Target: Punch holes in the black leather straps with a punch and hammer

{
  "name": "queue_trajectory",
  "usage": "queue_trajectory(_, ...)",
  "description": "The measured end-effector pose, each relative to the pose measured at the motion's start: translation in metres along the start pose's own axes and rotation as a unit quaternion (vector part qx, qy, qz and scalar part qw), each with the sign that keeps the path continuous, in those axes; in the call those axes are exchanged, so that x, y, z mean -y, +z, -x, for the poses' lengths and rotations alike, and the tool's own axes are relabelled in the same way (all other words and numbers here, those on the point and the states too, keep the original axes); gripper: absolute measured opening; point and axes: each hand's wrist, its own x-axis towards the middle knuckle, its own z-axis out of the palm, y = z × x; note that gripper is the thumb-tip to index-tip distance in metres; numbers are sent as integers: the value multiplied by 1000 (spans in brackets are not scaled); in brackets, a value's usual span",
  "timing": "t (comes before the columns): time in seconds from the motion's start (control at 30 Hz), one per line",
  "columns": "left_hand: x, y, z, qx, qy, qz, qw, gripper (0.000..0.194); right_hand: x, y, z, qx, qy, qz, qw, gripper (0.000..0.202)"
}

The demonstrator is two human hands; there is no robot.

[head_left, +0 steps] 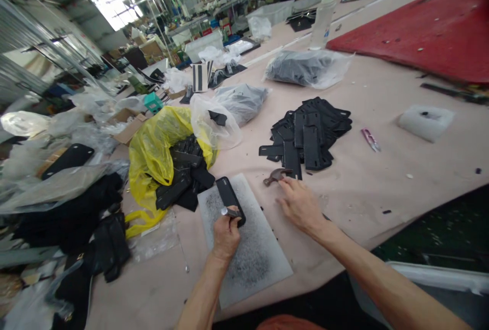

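My left hand [226, 236] grips a small metal punch [228, 212], whose tip rests on a black leather piece [228, 197]. That piece lies on a scuffed white cutting pad [252, 248]. My right hand [298, 204] rests flat on the table with its fingers over the handle of a hammer [275, 175], whose head points left beside the pad. Beyond the hammer a loose pile of black cut pieces [305, 134] is spread on the pink table [382, 167].
A yellow plastic bag [156, 154] spilling black pieces sits left of the pad. Clear bags of black parts [307, 67] lie farther back. Small snips [370, 139] and a white foam block [425, 121] are at the right, a red board [420, 29] behind them. Dark leather goods [76, 218] pile at left.
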Motion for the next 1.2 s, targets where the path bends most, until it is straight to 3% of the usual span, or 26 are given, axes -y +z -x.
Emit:
queue_trajectory(0.1,1,0,1,7,-7,18,1000,22,-28,-9,13,36,75,15,996,23)
queue_trajectory(0.17,1,0,2,10,-13,22,1000,23,-34,-12,18,92,156,-105,978,11)
queue_trajectory(0.2,1,0,2,11,-19,22,1000,23,-34,-13,18,129,201,-186,953,6)
queue_trajectory(0.3,1,-1,4,12,-36,24,999,22,-20,-14,19,235,280,-350,863,8)
queue_trajectory(0.4,-1,-1,5,9,-38,21,999,18,2,-23,17,267,285,-361,847,16)
queue_trajectory(0.47,-2,-2,4,8,-39,19,999,16,20,-44,12,254,286,-370,846,26)
queue_trajectory(0.53,-4,-3,4,7,-40,20,999,14,42,-81,7,192,235,-382,873,36)
queue_trajectory(0.63,-5,-4,3,1,-37,26,999,13,79,-144,1,-1,51,-354,934,38)
queue_trajectory(0.7,-5,-4,3,-5,-32,27,999,13,98,-168,2,-150,-29,-310,938,32)
queue_trajectory(0.73,-5,-3,3,-7,-30,26,999,13,104,-172,5,-177,-71,-278,941,30)
queue_trajectory(0.8,-4,-3,3,-10,-26,22,999,14,108,-166,12,-132,-143,-187,963,30)
queue_trajectory(0.9,-4,-2,5,-13,-23,13,1000,15,104,-152,17,28,-184,-50,981,30)
queue_trajectory(0.97,-3,-1,5,-12,-24,12,1000,12,103,-152,18,21,-161,-42,986,30)
queue_trajectory(1.07,-3,-1,5,-12,-26,20,999,10,106,-156,16,-95,-119,-110,982,35)
queue_trajectory(1.1,-3,-1,5,-12,-26,21,999,11,107,-156,15,-101,-125,-115,980,36)
queue_trajectory(1.2,-3,-2,4,-15,-19,21,999,13,110,-157,11,15,-187,-57,981,35)
